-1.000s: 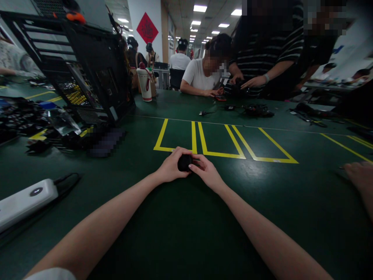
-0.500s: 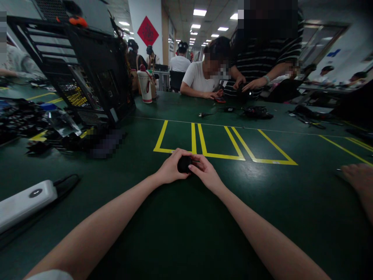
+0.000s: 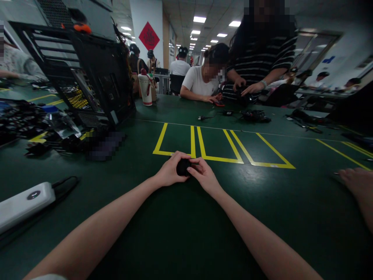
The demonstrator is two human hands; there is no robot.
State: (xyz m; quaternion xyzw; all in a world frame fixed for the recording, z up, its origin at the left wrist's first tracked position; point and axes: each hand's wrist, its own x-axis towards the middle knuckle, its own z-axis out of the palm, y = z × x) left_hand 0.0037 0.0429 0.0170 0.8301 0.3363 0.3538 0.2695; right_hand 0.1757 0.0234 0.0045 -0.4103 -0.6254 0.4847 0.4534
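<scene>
Between my two hands is a small round black object [image 3: 182, 168]; its exact kind does not show. My left hand [image 3: 169, 171] curves around its left side, thumb below and fingers over the top. On the other side my right hand [image 3: 204, 175] is closed, with thumb and fingertips pressed against its right edge. Both hands are low over the green table [image 3: 180, 229], just in front of the yellow tape outlines [image 3: 220, 159]. The underside of the object and some fingertips are hidden.
A black computer case [image 3: 101, 81] stands at the left, with a clear bottle [image 3: 62, 120] and dark clutter. A white device [image 3: 26, 204] with a cable lies near left. Black cables [image 3: 256, 116] lie farther back. Another person's hand [image 3: 357, 184] rests at the right edge.
The view has shifted slightly. My hands keep hold of the black object in nearly the same place, and its face appears turned a little.
</scene>
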